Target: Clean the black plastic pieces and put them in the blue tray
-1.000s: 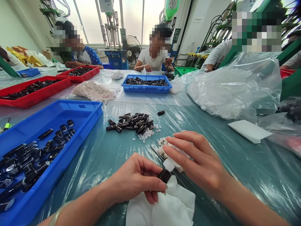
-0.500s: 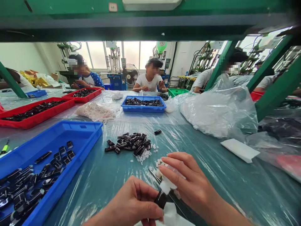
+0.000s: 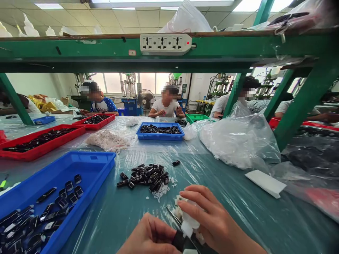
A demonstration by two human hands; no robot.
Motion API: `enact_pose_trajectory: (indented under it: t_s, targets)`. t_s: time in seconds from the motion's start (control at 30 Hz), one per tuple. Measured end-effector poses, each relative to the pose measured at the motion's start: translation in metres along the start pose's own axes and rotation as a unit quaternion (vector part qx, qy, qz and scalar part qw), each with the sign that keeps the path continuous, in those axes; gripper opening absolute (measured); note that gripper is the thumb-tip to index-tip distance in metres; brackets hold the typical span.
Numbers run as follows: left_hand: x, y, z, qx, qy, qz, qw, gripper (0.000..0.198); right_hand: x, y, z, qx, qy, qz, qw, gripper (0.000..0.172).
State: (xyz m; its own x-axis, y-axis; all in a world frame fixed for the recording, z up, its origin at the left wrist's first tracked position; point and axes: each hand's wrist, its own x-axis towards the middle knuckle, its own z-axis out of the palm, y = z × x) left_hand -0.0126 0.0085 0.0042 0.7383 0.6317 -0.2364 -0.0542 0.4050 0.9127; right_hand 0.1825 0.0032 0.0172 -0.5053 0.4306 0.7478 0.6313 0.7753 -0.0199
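Note:
My left hand (image 3: pixel 150 236) is closed at the bottom of the view, thumb and fingers pinching a small glossy black plastic part (image 3: pixel 179 240). My right hand (image 3: pixel 217 222) curls around a small translucent white squeeze bottle (image 3: pixel 192 211). The bottle's white tip (image 3: pixel 186 228) points down close to the black part; whether they touch I cannot tell. Thin metal tweezers (image 3: pixel 173 216) reach out beside the bottle, partly under my right hand. Small whitish pieces (image 3: pixel 178 201) lie just beyond my fingers. Ahead is a pile of similar black parts (image 3: pixel 148 176) with tiny white bits (image 3: pixel 161 192) beside it.
On the left stands a large blue tray (image 3: pixel 99 176) of black parts, with red trays (image 3: pixel 76 135) behind. A smaller blue tray (image 3: pixel 160 137) sits farther back. Right are a clear bag (image 3: pixel 238 141) and folded white paper (image 3: pixel 265 182). A green shelf beam (image 3: pixel 92 53) crosses overhead; several people sit opposite.
The view has tilted up, so the table and hands appear lower and the power strip on the beam shows fully. Both hands keep their grips, close together.

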Motion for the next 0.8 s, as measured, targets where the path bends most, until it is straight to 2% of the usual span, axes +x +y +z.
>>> enact_pose_trajectory:
  t_s: [0.07, 0.17, 0.27, 0.37, 0.53, 0.63, 0.7, 0.77, 0.8]
  targets:
    - [0.0, 0.0, 0.0, 0.007, 0.02, -0.005, 1.0, 0.021, -0.004, 0.008, 0.001, 0.024, 0.016, 0.066, 0.997, 0.038]
    - [-0.002, 0.001, 0.0, 0.031, 0.078, -0.009, 0.996, 0.023, -0.014, 0.032, 0.005, 0.015, 0.037, 0.209, 0.977, 0.031]
    - [-0.004, 0.002, 0.0, 0.038, 0.125, 0.0, 0.991, 0.022, -0.03, 0.064, 0.009, -0.004, 0.037, 0.356, 0.934, 0.024]
    - [-0.005, 0.001, -0.002, 0.032, 0.148, 0.0, 0.988, 0.021, -0.046, 0.089, 0.016, 0.001, 0.003, 0.448, 0.894, 0.023]
    - [-0.005, 0.0, -0.005, 0.024, 0.179, -0.013, 0.984, 0.024, -0.056, 0.102, 0.027, 0.0, -0.016, 0.515, 0.857, 0.028]
    - [-0.004, 0.002, -0.006, 0.028, 0.189, -0.022, 0.981, 0.024, -0.05, 0.099, 0.021, -0.021, -0.002, 0.535, 0.845, 0.029]
    - [-0.003, 0.002, -0.005, 0.028, 0.195, -0.025, 0.98, 0.024, -0.042, 0.093, 0.01, -0.048, 0.019, 0.542, 0.839, 0.041]
    - [-0.003, 0.002, -0.004, 0.026, 0.201, -0.026, 0.979, 0.025, -0.031, 0.083, -0.005, -0.084, 0.046, 0.535, 0.839, 0.066]
    - [-0.003, 0.002, -0.004, 0.025, 0.203, -0.027, 0.979, 0.025, -0.026, 0.076, -0.011, -0.102, 0.058, 0.525, 0.843, 0.065]
